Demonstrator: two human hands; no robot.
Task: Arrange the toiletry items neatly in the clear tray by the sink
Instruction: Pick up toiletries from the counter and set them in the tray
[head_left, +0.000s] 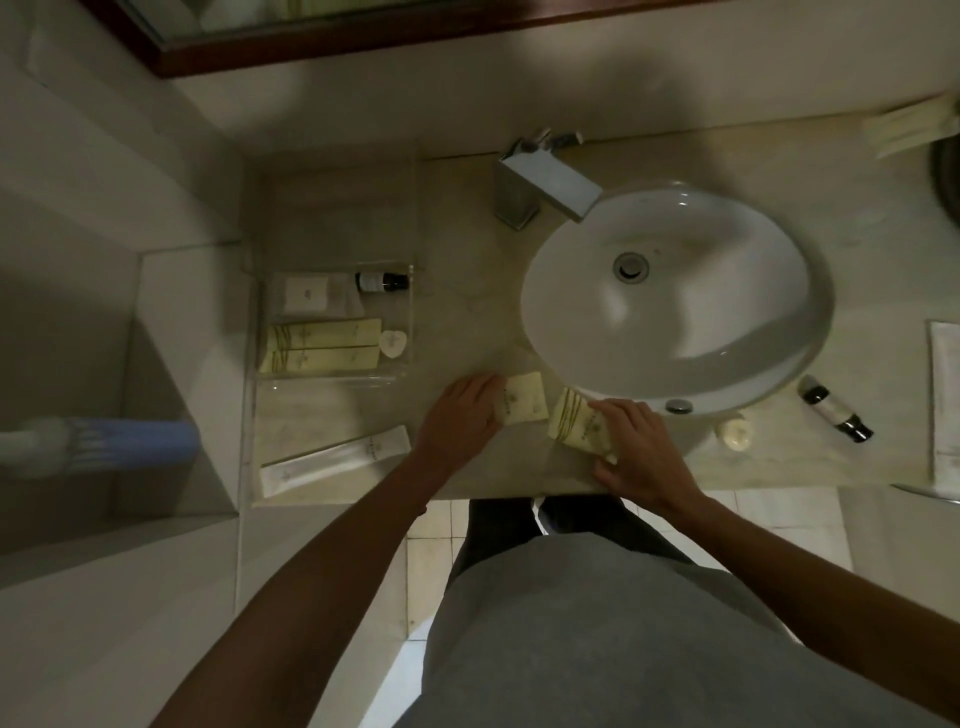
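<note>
The clear tray stands left of the sink and holds two long cream boxes, a white square packet, a small dark-capped bottle and a heart-shaped soap. My left hand grips a small cream box on the counter in front of the tray. My right hand grips a cream box with green stripes at the sink's front rim. A long white sachet lies near the counter's front left edge.
The white basin fills the middle, with a chrome tap behind it. To its right lie a round soap, a dark-capped bottle and a white packet. The counter edge runs just below my hands.
</note>
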